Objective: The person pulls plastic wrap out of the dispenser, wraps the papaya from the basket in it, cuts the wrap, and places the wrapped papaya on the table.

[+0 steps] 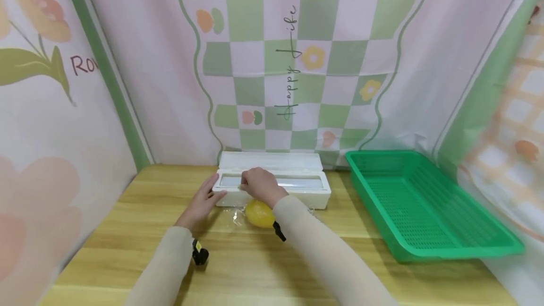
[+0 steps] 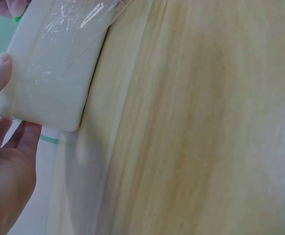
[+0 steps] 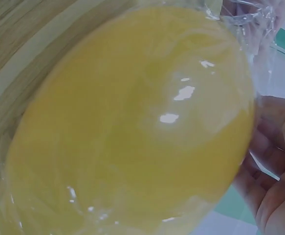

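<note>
A long white cling film box (image 1: pixel 272 199) stands near the back of the table, its lid (image 1: pixel 272 160) raised. My left hand (image 1: pixel 203 204) grips the box's left end, thumb on one face and fingers around the end, as the left wrist view shows. Over the box's opening, my right hand (image 1: pixel 261 185) pinches a small green slide cutter (image 2: pixel 19 18), mostly hidden by the fingers. Clear cling film (image 2: pixel 78 24) hangs over the front of the box. Just before it lies a smooth yellow oval fruit (image 3: pixel 132 117) with film over it, below my right wrist.
A green plastic basket (image 1: pixel 397 244) with perforated sides sits at the right of the wooden table (image 1: pixel 238 268). Patterned cloth (image 1: pixel 170 84) hangs behind the box and on both sides.
</note>
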Demonstrator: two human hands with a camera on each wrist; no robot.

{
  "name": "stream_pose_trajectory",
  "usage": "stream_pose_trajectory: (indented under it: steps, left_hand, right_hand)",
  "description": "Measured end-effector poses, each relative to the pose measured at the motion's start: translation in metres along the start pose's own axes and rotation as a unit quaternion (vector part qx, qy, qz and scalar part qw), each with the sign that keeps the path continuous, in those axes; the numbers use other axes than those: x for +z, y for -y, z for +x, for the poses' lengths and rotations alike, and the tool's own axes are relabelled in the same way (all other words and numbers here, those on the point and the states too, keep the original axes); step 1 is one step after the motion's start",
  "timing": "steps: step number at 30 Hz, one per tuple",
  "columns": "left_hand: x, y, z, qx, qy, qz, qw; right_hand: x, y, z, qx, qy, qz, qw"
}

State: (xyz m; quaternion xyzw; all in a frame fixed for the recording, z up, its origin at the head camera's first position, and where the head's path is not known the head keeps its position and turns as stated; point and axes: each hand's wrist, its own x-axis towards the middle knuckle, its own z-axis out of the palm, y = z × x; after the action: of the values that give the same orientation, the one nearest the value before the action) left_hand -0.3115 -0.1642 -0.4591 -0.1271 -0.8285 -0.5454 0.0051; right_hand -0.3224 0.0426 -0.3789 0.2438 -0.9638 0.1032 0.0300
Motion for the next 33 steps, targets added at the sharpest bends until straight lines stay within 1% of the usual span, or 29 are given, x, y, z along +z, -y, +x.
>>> stream_pose_trajectory:
  steps: [3, 9, 13, 16, 20, 26, 33]
  left_hand:
    - [-0.001, 0.0, 0.001, 0.0, 0.0, 0.006, 1.0]
    - [0.001, 0.002, 0.002, 0.0, 0.002, 0.0, 1.0]
    - [0.002, 0.002, 0.002, -0.007, 0.003, -0.003, 1.0]
    - [0.001, 0.001, 0.001, -0.011, 0.002, -0.003, 0.9999]
    - [-0.001, 0.001, 0.0, -0.007, -0.001, -0.004, 1.0]
    - [-0.002, 0.002, 0.0, -0.001, 0.003, -0.003, 1.0]
    - [-0.002, 0.002, 0.0, -0.015, 0.004, -0.004, 0.9999]
  right_hand:
    - [-0.002, -0.001, -0.002, -0.002, 0.002, 0.005, 1.0]
    - [-0.002, -0.005, -0.004, 0.0, -0.002, 0.011, 1.0]
    - [-0.001, -0.008, -0.006, 0.002, 0.0, 0.017, 1.0]
    - [-0.005, -0.011, -0.009, 0.001, 0.0, 0.015, 1.0]
    - [-0.01, -0.017, -0.015, 0.004, 0.005, 0.021, 1.0]
    - [-0.009, -0.028, -0.019, 0.014, 0.005, 0.019, 1.0]
    - [-0.01, -0.036, -0.025, 0.013, 0.002, 0.018, 1.0]
